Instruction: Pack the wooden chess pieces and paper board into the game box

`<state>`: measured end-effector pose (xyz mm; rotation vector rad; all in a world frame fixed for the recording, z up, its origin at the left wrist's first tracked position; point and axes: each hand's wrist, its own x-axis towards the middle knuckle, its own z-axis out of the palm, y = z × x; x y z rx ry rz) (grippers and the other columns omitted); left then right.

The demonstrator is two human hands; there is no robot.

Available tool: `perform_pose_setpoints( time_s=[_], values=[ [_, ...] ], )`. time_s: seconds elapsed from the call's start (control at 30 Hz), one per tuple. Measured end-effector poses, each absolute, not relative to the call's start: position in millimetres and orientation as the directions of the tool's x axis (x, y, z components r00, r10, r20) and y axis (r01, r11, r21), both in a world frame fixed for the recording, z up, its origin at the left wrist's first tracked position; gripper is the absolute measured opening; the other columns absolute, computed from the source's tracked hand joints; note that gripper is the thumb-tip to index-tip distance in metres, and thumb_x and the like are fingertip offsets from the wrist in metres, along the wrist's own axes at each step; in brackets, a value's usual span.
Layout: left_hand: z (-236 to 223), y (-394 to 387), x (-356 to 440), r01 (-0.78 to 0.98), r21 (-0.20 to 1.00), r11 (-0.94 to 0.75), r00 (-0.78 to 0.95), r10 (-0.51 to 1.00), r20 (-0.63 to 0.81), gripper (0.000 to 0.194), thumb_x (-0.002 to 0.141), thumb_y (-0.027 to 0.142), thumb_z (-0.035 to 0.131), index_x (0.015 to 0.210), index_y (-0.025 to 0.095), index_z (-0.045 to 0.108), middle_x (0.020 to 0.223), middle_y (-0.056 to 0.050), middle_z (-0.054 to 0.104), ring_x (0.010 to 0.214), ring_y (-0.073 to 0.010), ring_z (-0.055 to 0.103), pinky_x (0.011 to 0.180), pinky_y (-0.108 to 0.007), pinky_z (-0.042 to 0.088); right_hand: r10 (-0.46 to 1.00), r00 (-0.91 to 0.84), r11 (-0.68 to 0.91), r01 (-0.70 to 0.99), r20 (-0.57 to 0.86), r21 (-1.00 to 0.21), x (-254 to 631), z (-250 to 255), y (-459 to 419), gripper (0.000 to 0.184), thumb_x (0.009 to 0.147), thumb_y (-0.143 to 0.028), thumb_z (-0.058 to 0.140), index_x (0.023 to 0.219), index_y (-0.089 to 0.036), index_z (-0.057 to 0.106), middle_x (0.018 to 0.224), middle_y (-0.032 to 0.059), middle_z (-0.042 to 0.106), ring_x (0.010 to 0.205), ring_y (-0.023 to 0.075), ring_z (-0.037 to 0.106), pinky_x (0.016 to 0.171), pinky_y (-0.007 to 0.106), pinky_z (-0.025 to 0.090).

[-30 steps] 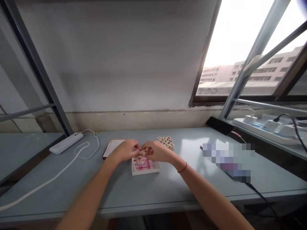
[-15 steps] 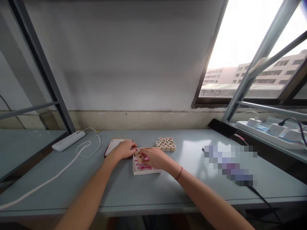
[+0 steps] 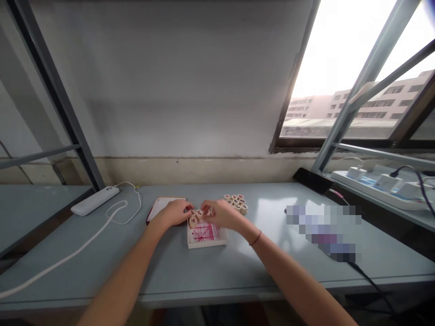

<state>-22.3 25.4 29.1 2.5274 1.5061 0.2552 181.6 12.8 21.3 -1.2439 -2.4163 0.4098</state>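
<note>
Both hands are working over a shallow white box (image 3: pixel 207 244) that is sitting toward the near edge of the surface (image 3: pixel 118 276), about midway between its side edges. The right hand (image 3: pixel 220 213) is bringing its fingers together around a pale disc (image 3: pixel 209 211), apparently pinching it, over the box's far edge. The left hand (image 3: pixel 176 212) is curving its fingers at the box's far left corner; whether they are gripping anything, I cannot tell. A few marked discs (image 3: pixel 193 222) are lying in that corner, while red lines (image 3: pixel 205 232) are showing across the near part of the box floor. Judging by this, the filling is looking only partly done: a cluster of discs (image 3: pixel 236 204) is standing outside, nearer the surface's far edge. A dark-rimmed tray (image 3: pixel 161 206) is lying just left of the box.
</note>
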Motion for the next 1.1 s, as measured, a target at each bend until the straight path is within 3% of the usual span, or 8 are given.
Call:
perform_pose_setpoints(
  time_s=[0.1, 0.17, 0.27, 0.47, 0.7, 0.8, 0.93, 1.1],
  values=[
    [31, 22, -18, 0.835, 0.223, -0.503, 0.493, 0.864, 0.104, 0.032, 0.079, 0.034, 0.047, 0.100, 0.019, 0.065, 0.100, -0.008, 0.065, 0.093, -0.0224, 0.058, 0.079, -0.029, 0.042, 0.934, -0.264, 0.348, 0.823, 0.240, -0.449, 206, 29, 40, 0.023, 0.074, -0.030, 0.053, 0.093, -0.021, 0.062, 0.095, 0.0040, 0.066, 0.073, 0.0145, 0.059, 0.061, 0.021, 0.037],
    [31, 20, -16, 0.826, 0.218, -0.521, 0.505, 0.854, 0.125, 0.032, 0.080, 0.036, 0.047, 0.100, 0.020, 0.065, 0.100, -0.008, 0.064, 0.095, -0.0231, 0.057, 0.082, -0.030, 0.041, 0.974, -0.107, 0.178, 0.910, 0.201, -0.375, 219, 30, 59, 0.029, 0.073, -0.032, 0.053, 0.097, -0.019, 0.063, 0.098, 0.0079, 0.065, 0.081, 0.0191, 0.060, 0.061, 0.023, 0.037],
    [29, 19, -15, 0.817, 0.230, -0.528, 0.509, 0.849, 0.141, 0.033, 0.081, 0.040, 0.047, 0.098, 0.021, 0.066, 0.098, -0.008, 0.064, 0.094, -0.0235, 0.057, 0.082, -0.032, 0.040, 0.996, -0.024, 0.047, 0.959, 0.086, -0.278, 226, 27, 81, 0.034, 0.069, -0.032, 0.056, 0.100, -0.018, 0.064, 0.095, 0.0110, 0.066, 0.082, 0.0229, 0.061, 0.059, 0.025, 0.038],
    [27, 20, -16, 0.825, 0.225, -0.518, 0.501, 0.855, 0.131, 0.034, 0.081, 0.044, 0.046, 0.098, 0.022, 0.066, 0.099, -0.008, 0.064, 0.096, -0.0241, 0.056, 0.082, -0.033, 0.039, 0.995, -0.018, -0.003, 0.979, -0.102, -0.203, 220, 25, 98, 0.033, 0.058, -0.020, 0.063, 0.090, -0.019, 0.068, 0.086, 0.0109, 0.068, 0.075, 0.0224, 0.063, 0.058, 0.026, 0.042],
    [27, 20, -16, 0.822, 0.217, -0.527, 0.509, 0.850, 0.136, 0.031, 0.082, 0.041, 0.047, 0.099, 0.022, 0.065, 0.100, -0.007, 0.064, 0.098, -0.0244, 0.055, 0.084, -0.034, 0.039, 0.994, -0.048, 0.028, 0.979, -0.095, -0.203, 221, 32, 101, 0.032, 0.055, -0.015, 0.065, 0.086, -0.015, 0.068, 0.087, 0.0122, 0.068, 0.075, 0.0231, 0.063, 0.056, 0.026, 0.043],
    [25, 22, -16, 0.786, 0.250, -0.566, 0.522, 0.823, 0.225, 0.033, 0.083, 0.040, 0.048, 0.107, 0.020, 0.061, 0.105, -0.008, 0.062, 0.098, -0.0231, 0.055, 0.087, -0.034, 0.039, 0.996, -0.091, 0.092, 0.914, 0.021, -0.394, 219, 34, 90, 0.034, 0.062, -0.020, 0.063, 0.096, -0.014, 0.065, 0.092, 0.0111, 0.067, 0.070, 0.0184, 0.063, 0.054, 0.022, 0.043],
    [23, 20, -9, 0.685, 0.362, -0.632, 0.521, 0.773, 0.363, 0.048, 0.082, 0.042, 0.053, 0.124, 0.019, 0.047, 0.119, -0.007, 0.054, 0.099, -0.0197, 0.055, 0.087, -0.029, 0.042, 0.970, -0.223, 0.201, 0.529, 0.094, -0.825, 205, 32, 57, 0.035, 0.070, -0.036, 0.063, 0.098, -0.015, 0.061, 0.089, 0.0083, 0.068, 0.058, 0.0127, 0.061, 0.042, 0.018, 0.038],
    [26, 13, 3, 0.580, 0.455, -0.676, 0.546, 0.737, 0.399, 0.037, 0.084, 0.036, 0.052, 0.117, 0.021, 0.051, 0.112, -0.004, 0.056, 0.092, -0.0156, 0.057, 0.084, -0.026, 0.043, 0.938, -0.338, 0.142, 0.194, 0.070, -0.971, 185, 25, 22, 0.033, 0.069, -0.041, 0.066, 0.086, -0.014, 0.061, 0.074, 0.0053, 0.066, 0.060, 0.0110, 0.059, 0.047, 0.018, 0.042]
  ],
)
